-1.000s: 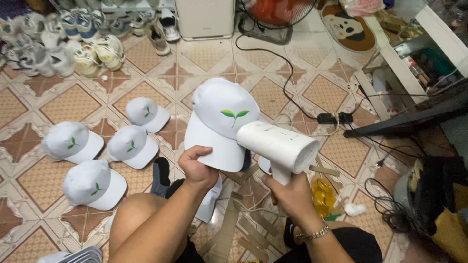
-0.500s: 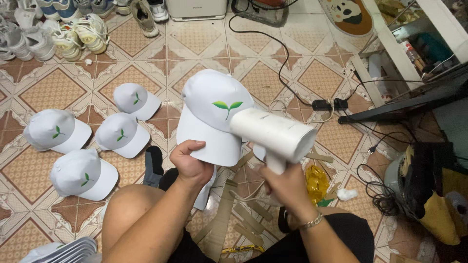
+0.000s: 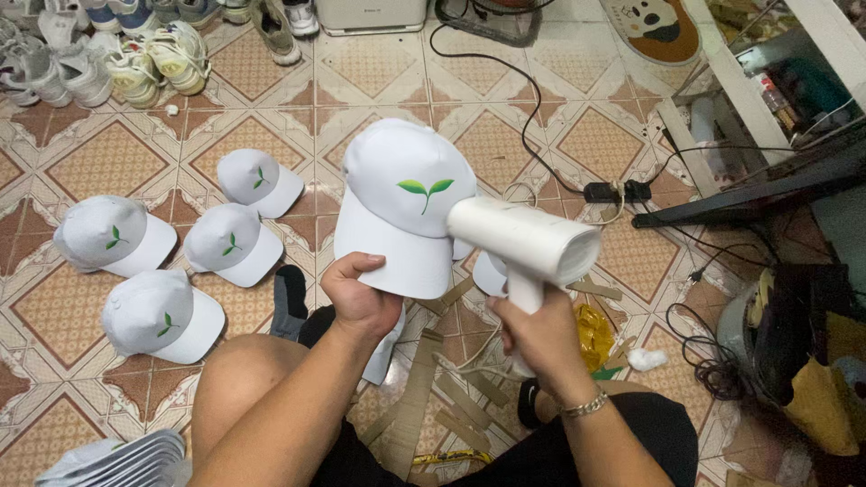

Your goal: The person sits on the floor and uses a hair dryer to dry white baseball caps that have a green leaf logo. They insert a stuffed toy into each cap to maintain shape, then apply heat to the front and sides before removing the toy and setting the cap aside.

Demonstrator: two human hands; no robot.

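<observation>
White fabric with a green two-leaf emblem makes up the cap [image 3: 406,203] that is held up above the tiled floor [image 3: 108,162], in front of the person's knees. The cap is pinched by its brim in the left hand [image 3: 359,298], whose grip is closed on the lower edge of the brim, thumb on top and fingers curled beneath. The crown is turned toward the camera, so that the emblem is seen upright.

A white handheld steamer [image 3: 528,243] is gripped by its handle in the right hand [image 3: 541,338]; that grip is wrapped fully around the handle. The barrel of the steamer is laid across the right side of the cap, with its nozzle end just beside the emblem; whether it touches the cloth cannot be told. A metal bracelet [image 3: 586,406] is worn on the right wrist.

Four more white caps [image 3: 167,311] with the same emblem are spread on the floor to the left, well apart from the hands. A stack of further caps [image 3: 117,460] is seen at the lower left corner. Strips of cardboard [image 3: 424,397] lie between the legs. Sneakers [image 3: 149,68] are lined along the upper left, and a black cable [image 3: 532,135] runs across the tiles to a plug connection at the right.
</observation>
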